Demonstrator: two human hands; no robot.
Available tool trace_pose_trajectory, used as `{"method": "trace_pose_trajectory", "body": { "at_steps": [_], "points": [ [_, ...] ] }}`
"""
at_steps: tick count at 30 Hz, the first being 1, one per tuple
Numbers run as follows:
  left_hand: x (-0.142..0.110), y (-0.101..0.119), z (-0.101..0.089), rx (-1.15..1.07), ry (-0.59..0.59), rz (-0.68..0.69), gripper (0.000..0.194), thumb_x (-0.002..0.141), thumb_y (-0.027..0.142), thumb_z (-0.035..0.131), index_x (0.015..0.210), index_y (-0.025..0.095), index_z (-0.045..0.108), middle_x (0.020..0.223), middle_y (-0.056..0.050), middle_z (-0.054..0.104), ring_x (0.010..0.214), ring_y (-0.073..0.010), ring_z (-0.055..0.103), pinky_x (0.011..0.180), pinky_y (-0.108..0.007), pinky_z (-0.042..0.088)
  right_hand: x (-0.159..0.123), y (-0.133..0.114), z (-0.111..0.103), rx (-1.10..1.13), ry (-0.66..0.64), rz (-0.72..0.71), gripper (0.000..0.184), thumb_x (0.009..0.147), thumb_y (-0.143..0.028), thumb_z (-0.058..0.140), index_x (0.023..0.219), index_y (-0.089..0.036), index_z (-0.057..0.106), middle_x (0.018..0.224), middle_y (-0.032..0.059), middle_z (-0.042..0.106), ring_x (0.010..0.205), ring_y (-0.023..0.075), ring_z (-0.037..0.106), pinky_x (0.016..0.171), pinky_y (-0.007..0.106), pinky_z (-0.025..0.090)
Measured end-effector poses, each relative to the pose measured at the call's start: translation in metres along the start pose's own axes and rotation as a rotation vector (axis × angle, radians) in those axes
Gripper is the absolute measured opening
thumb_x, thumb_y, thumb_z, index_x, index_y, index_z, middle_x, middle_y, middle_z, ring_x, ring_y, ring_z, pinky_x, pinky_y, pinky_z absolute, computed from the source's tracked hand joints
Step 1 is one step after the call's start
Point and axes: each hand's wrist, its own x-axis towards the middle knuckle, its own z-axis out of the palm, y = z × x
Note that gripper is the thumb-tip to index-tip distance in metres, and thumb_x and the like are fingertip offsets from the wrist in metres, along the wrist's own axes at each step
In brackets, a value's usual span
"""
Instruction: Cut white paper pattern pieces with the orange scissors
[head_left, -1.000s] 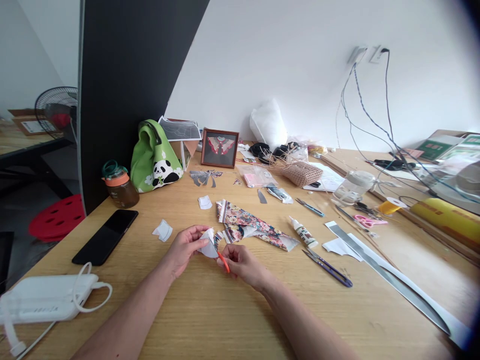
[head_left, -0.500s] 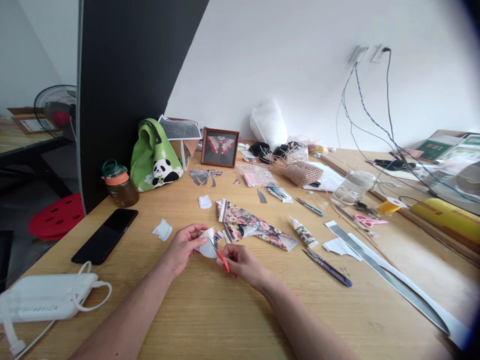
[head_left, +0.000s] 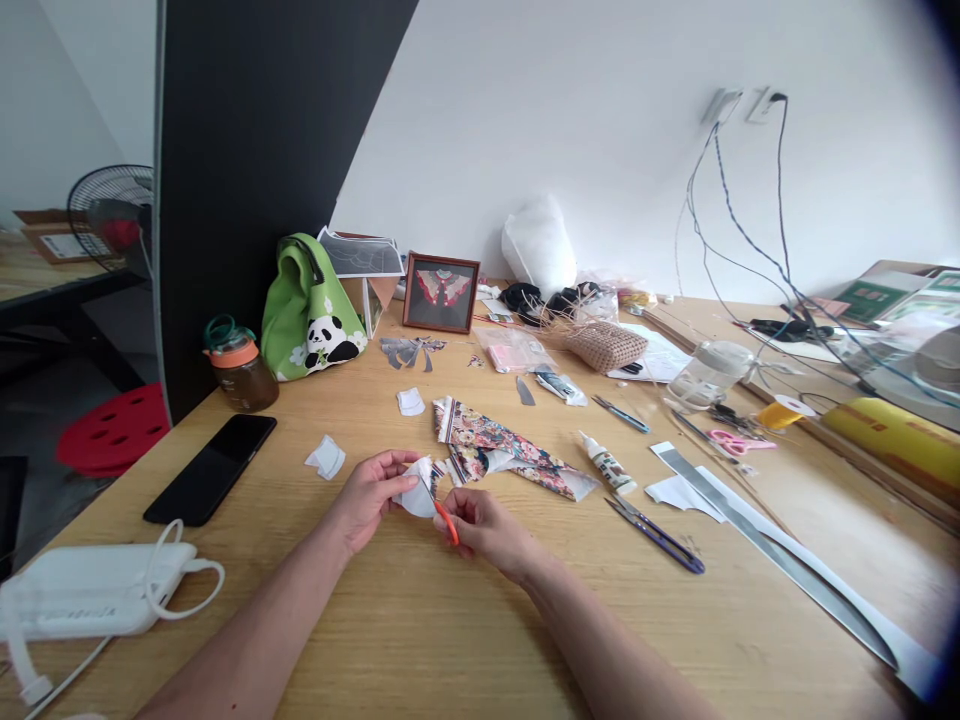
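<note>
My left hand pinches a small white-backed piece of fabric between thumb and fingers, a bit above the wooden table. My right hand is closed round the orange handles of small scissors, whose blades lie at the right edge of that piece. Just beyond both hands lies a folded floral fabric with a white underside. Two white cut pieces rest nearby: one cut piece left of my left hand, another cut piece farther back.
Right of my hands lie a glue bottle, purple thread snips and a long grey strip. On the left are a black phone, a white power strip and a bottle. A framed butterfly stands behind.
Both hands keep nearly the same place, with the fabric piece and scissors still held. The whole view has shifted very slightly.
</note>
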Motion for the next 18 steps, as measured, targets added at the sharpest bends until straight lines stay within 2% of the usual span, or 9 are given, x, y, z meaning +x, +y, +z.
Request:
{"method": "trace_pose_trajectory", "body": {
  "at_steps": [7,18],
  "points": [
    [0.0003,-0.0004,0.0018,-0.043,0.025,-0.014,0.048,0.047,0.022,0.085,0.090,0.011,0.067,0.073,-0.004,0.070,0.060,-0.0124,0.060,0.055,-0.024,0.045,-0.0003,-0.0013,0.0012,-0.006,0.022,0.019,0.046,0.066,-0.057,0.071,0.064,-0.016,0.049,0.054,-0.0046,0.048,0.041,0.0049,0.035,0.040,0.020,0.023],
    [-0.0001,-0.0019,0.0014,-0.021,0.026,-0.017,0.045,0.049,0.021,0.083,0.090,0.012,0.067,0.072,-0.004,0.069,0.060,-0.0129,0.060,0.056,-0.024,0.045,-0.0012,-0.0034,0.0023,0.001,0.014,0.043,0.049,0.065,-0.062,0.068,0.066,-0.017,0.049,0.055,-0.0045,0.051,0.040,0.0046,0.036,0.040,0.020,0.023]
  ]
}}
